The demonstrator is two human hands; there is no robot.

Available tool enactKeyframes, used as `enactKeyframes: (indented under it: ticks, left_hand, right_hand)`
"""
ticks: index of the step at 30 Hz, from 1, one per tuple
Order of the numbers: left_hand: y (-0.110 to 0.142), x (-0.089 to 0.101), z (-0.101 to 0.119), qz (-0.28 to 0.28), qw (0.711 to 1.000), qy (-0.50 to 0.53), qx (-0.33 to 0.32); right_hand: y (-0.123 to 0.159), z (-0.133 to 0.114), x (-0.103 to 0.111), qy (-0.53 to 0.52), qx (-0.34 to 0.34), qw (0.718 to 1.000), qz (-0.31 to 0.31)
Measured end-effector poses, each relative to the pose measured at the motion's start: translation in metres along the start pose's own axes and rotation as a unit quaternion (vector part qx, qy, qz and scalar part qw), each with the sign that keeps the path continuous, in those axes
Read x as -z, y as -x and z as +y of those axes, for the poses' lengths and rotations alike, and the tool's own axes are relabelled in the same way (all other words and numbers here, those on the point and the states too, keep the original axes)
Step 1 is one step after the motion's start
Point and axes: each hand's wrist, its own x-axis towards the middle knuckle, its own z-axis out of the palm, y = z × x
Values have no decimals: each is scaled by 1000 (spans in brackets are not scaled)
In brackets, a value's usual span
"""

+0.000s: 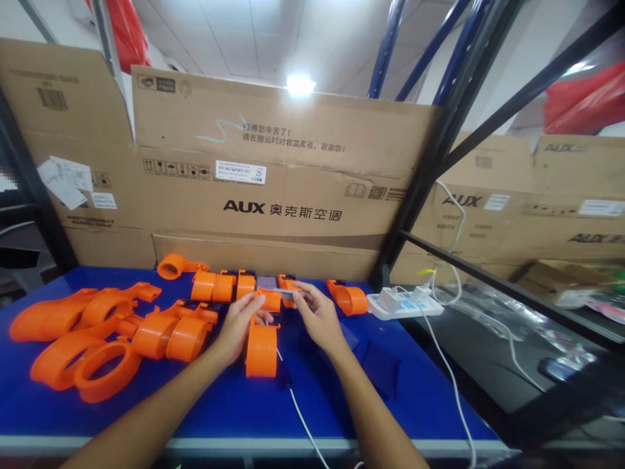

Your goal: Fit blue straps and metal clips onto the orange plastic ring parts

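My left hand (237, 327) is closed on an orange plastic piece (269, 301), its thumb along the top edge. An orange ring-shaped part (262, 353) hangs or stands just below these fingers; whether it belongs to the held piece I cannot tell. Between thumb and fingers, my right hand (318, 317) pinches a thin grey strip (286, 294), which meets the orange piece's right end. Just behind the hands lies a greyish flat block (267, 281). More orange ring parts with dark clips stand nearby, one (352, 300) to the right and a pair (213, 286) to the left.
Several orange rings (107, 370) cover the left of the blue table (209, 417). A white power strip (404, 304) with plugs sits at the right edge. A white cable (307, 423) runs towards me. Cardboard (293, 189) walls the back; a dark rack post (415, 143) rises at right.
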Motion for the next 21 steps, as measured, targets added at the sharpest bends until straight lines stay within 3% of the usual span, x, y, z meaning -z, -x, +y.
enactKeyframes:
  ticks: [12, 21]
  left_hand:
    - [-3, 1, -3, 24, 1000, 4, -4]
    - [-1, 2, -1, 23, 999, -25, -26]
  right_hand:
    - [-1, -3, 3, 2, -2, 999, 53]
    - [1, -10, 6, -79, -44, 996, 11]
